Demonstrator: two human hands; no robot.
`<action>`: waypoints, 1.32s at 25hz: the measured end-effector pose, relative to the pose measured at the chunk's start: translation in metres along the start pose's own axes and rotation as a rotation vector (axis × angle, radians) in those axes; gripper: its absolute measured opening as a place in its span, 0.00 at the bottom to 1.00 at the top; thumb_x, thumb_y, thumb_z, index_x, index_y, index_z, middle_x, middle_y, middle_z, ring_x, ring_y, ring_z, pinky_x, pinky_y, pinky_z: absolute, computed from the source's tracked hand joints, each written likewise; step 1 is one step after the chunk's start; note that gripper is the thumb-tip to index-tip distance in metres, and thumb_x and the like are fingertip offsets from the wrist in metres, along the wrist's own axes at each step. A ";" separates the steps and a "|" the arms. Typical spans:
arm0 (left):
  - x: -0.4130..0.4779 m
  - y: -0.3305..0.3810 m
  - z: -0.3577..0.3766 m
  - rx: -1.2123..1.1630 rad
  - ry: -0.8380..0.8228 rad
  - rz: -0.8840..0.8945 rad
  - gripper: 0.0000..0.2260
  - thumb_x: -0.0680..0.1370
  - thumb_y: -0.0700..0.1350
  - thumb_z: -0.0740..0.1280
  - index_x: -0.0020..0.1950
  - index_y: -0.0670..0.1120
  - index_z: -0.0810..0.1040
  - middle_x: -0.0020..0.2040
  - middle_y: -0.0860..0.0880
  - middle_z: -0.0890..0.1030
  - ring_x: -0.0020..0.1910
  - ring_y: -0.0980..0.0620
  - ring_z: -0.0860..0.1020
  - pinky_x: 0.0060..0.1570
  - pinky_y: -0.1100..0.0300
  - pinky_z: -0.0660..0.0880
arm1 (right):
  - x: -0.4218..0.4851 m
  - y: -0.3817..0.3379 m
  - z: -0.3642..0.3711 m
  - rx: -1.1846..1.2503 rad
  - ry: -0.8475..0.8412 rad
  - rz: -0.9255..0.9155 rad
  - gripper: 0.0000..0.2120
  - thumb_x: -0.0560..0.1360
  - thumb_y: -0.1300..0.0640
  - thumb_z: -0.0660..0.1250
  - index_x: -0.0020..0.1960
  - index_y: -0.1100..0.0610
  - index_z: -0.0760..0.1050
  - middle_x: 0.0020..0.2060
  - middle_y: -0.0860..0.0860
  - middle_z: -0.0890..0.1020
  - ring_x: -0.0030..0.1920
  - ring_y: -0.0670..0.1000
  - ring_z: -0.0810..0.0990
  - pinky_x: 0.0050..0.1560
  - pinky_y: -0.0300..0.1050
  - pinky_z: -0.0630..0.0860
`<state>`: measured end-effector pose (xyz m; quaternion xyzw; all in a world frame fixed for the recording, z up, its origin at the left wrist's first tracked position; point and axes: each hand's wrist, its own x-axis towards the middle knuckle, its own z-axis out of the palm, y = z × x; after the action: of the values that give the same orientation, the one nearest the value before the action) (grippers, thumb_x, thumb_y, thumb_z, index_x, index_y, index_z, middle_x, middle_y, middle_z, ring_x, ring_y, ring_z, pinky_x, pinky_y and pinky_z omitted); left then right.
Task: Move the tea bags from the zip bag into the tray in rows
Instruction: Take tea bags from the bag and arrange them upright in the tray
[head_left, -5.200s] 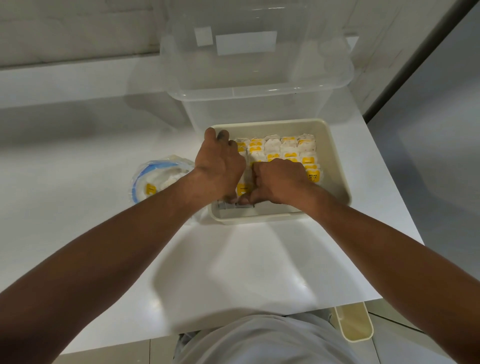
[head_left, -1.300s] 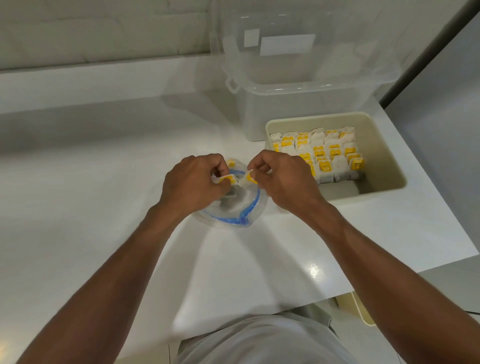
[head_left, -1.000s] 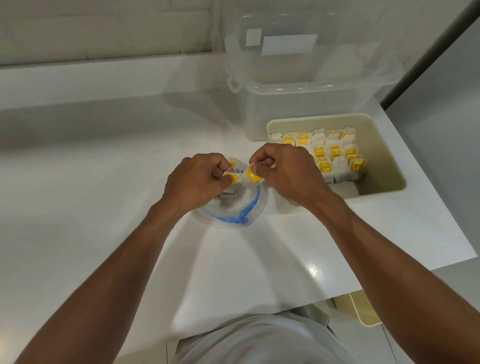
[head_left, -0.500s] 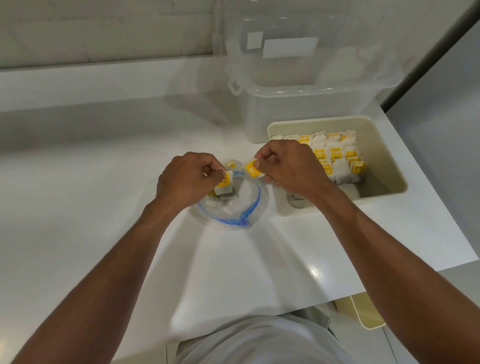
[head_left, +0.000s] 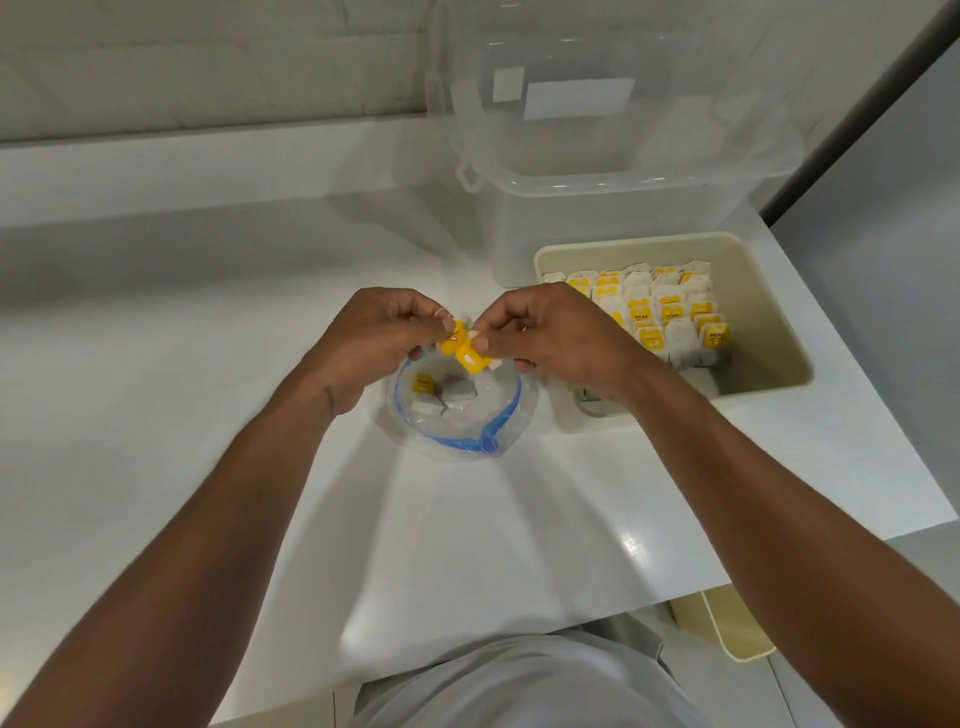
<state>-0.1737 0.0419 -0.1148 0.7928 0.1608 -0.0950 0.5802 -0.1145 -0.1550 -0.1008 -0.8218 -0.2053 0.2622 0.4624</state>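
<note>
A clear zip bag (head_left: 457, 415) with a blue zipper rim lies open on the white counter, a few tea bags (head_left: 441, 389) inside it. Above its mouth my left hand (head_left: 374, 338) pinches a tea bag with a yellow tag (head_left: 457, 330). My right hand (head_left: 550, 332) pinches another yellow-tagged tea bag (head_left: 470, 358); the two tags almost touch. To the right stands the beige tray (head_left: 769, 312), with rows of yellow-tagged tea bags (head_left: 660, 306) filling its far part.
A large clear plastic storage box (head_left: 597, 171) stands behind the tray. The counter's right edge runs close past the tray (head_left: 883, 415). A second beige container (head_left: 727, 629) sits below the counter's front edge at the right.
Both hands left the tray and came to the zip bag, then lifted tea bags out of it. In the last half second the hands drew closer together above the bag.
</note>
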 end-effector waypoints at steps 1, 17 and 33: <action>0.001 -0.001 -0.001 0.046 0.035 0.011 0.01 0.75 0.42 0.73 0.43 0.47 0.84 0.39 0.50 0.83 0.36 0.57 0.77 0.38 0.66 0.72 | -0.002 -0.004 -0.001 0.108 -0.051 0.026 0.03 0.73 0.55 0.74 0.46 0.53 0.83 0.34 0.46 0.82 0.33 0.44 0.77 0.36 0.37 0.74; 0.002 0.008 0.001 0.697 0.164 0.267 0.03 0.74 0.50 0.73 0.47 0.57 0.85 0.39 0.59 0.84 0.44 0.52 0.81 0.44 0.54 0.78 | 0.007 0.007 -0.020 -0.197 0.011 -0.030 0.04 0.71 0.59 0.75 0.46 0.55 0.84 0.33 0.48 0.85 0.33 0.44 0.83 0.35 0.30 0.74; 0.016 0.048 0.021 0.542 0.056 0.367 0.04 0.75 0.53 0.72 0.42 0.55 0.82 0.41 0.59 0.83 0.38 0.59 0.78 0.45 0.55 0.77 | -0.010 0.006 -0.069 -0.329 0.092 -0.070 0.06 0.71 0.58 0.71 0.46 0.49 0.83 0.36 0.45 0.83 0.33 0.37 0.77 0.32 0.26 0.67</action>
<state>-0.1409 0.0109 -0.0841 0.9364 0.0000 -0.0060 0.3509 -0.0789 -0.2089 -0.0732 -0.8898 -0.2526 0.1708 0.3394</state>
